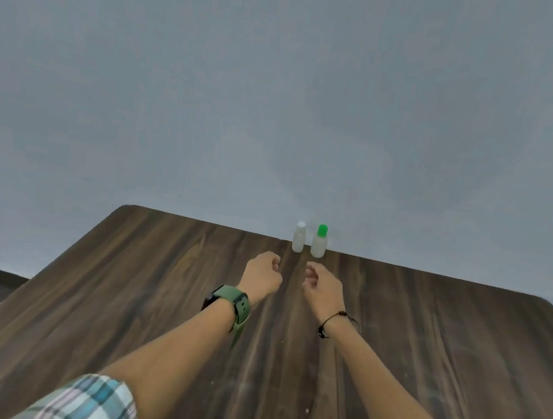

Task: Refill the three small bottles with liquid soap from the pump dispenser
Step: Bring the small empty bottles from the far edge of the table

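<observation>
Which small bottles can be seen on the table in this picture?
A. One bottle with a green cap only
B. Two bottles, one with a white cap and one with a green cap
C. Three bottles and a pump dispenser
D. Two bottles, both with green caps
B: only the white-capped bottle and the green-capped bottle stand upright at the far edge of the table.

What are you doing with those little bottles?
A person is reaching both arms out over a dark wooden table toward two small bottles standing side by side at its far edge, against the grey wall. One is the white-capped bottle, the other the green-capped bottle. The left hand and right hand are loosely curled just in front of them, holding nothing. Both caps are on. No third bottle or pump dispenser shows in this view.
</observation>
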A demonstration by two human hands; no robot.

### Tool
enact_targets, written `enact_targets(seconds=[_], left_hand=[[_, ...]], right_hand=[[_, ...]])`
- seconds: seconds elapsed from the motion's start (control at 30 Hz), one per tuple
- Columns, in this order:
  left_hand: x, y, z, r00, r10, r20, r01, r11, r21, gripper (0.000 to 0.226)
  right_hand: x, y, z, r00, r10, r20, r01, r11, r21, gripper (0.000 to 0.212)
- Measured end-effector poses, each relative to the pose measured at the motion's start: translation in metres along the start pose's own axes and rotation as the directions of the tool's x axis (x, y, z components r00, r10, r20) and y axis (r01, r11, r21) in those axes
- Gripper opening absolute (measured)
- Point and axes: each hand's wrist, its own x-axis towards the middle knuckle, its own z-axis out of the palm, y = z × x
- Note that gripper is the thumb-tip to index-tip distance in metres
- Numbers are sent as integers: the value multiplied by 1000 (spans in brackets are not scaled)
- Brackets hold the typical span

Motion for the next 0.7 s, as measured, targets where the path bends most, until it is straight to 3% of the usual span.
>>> enact_targets(seconds=[0.1, 0.23, 0.33, 0.57, 0.7], left_hand=[[58, 2, 9, 999, -35, -6, 35, 997, -67, 41], [123, 3, 13, 1000, 22, 9, -22, 996, -86, 50], [158, 1, 18, 997, 62, 37, -59, 995, -75, 50], [197, -20, 30, 994, 89, 68, -87, 996, -20, 50], [201, -29, 39, 991, 96, 88, -100, 994, 45, 49]], right_hand=[[53, 3, 11, 1000, 16, 20, -16, 1000, -17, 40], [122, 2, 24, 996, -91, -6, 89, 984, -157, 44], [163, 2, 35, 989, -135, 56, 146, 951, -274, 46], [211, 17, 64, 990, -66, 121, 112, 898, -426, 41], [211, 23, 67, 994, -32, 106, 71, 921, -382, 34]])
